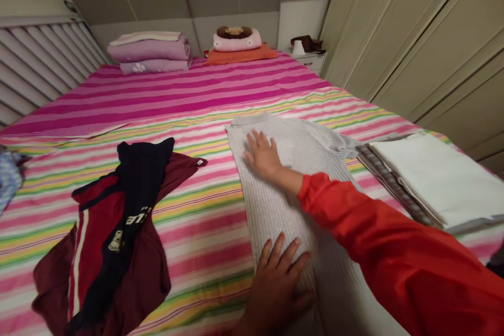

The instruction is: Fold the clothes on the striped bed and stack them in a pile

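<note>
A light grey ribbed shirt point(271, 215) lies lengthwise on the bed, its collar toward the headboard. One side looks folded in, and a sleeve point(334, 142) reaches out to the right. My right hand point(264, 156), in a red sleeve, rests flat on the upper part of the shirt with fingers spread, beside a pale chest patch that may be a pocket. Nearer to me, my left hand point(277, 283) lies on the lower part of the shirt near its left edge, fingers apart. Neither hand grips the cloth.
Crumpled dark red and navy clothes point(118, 241) lie on the left. A stack of folded clothes point(444, 178), white on top, sits to the right. Folded bedding point(151, 52) and an orange pillow point(240, 55) stand by the headboard point(165, 8). Wardrobe doors point(425, 37) line the right side.
</note>
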`<state>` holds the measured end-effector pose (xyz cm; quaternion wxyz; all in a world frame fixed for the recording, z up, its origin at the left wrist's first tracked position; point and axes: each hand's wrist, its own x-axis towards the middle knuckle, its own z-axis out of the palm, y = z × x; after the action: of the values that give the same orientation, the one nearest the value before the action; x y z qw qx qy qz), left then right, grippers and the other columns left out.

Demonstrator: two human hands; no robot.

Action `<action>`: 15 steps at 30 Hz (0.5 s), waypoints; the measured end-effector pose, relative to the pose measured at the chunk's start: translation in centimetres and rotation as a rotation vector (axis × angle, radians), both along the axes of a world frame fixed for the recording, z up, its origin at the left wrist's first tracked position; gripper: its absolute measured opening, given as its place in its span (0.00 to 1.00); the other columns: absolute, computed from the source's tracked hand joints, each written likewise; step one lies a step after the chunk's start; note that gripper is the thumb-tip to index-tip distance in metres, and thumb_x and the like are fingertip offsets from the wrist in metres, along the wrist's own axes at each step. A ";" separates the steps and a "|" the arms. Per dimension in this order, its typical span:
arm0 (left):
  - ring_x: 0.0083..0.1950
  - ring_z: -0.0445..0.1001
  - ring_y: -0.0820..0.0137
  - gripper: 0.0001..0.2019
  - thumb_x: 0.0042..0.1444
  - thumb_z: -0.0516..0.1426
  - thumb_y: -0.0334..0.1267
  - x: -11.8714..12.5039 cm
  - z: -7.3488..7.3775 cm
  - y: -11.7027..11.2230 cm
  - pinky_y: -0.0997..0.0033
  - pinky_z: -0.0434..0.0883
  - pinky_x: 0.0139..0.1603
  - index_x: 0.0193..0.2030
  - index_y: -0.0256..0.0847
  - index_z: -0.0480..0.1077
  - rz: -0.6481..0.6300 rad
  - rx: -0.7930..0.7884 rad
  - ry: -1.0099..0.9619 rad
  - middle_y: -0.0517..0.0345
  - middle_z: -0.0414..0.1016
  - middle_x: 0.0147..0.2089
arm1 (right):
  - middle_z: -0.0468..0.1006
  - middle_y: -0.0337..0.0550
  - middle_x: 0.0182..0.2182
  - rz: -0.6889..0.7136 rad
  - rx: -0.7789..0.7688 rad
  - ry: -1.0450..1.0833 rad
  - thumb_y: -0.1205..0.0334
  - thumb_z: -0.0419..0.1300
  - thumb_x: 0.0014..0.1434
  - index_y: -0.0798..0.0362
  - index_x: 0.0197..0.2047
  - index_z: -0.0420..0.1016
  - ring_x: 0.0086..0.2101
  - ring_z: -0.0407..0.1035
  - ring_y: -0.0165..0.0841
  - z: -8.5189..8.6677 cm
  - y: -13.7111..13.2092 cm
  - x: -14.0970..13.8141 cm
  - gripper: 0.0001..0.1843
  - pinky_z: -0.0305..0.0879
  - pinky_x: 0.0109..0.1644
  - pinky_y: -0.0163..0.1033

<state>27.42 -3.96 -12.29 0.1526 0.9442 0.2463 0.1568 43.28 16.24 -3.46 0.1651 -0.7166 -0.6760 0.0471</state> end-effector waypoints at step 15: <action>0.74 0.48 0.61 0.28 0.65 0.48 0.52 0.1 0.5 -1.6 0.52 0.45 0.72 0.70 0.51 0.53 -0.076 0.111 0.100 0.58 0.57 0.71 | 0.42 0.47 0.72 0.369 -0.227 0.025 0.39 0.42 0.67 0.52 0.73 0.45 0.70 0.31 0.46 -4.6 -2.9 -1.1 0.39 0.28 0.70 0.59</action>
<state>27.52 -5.58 -11.79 0.0935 0.9665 0.2085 0.1169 42.18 13.29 -8.09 0.0802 -0.5942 -0.7839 0.1612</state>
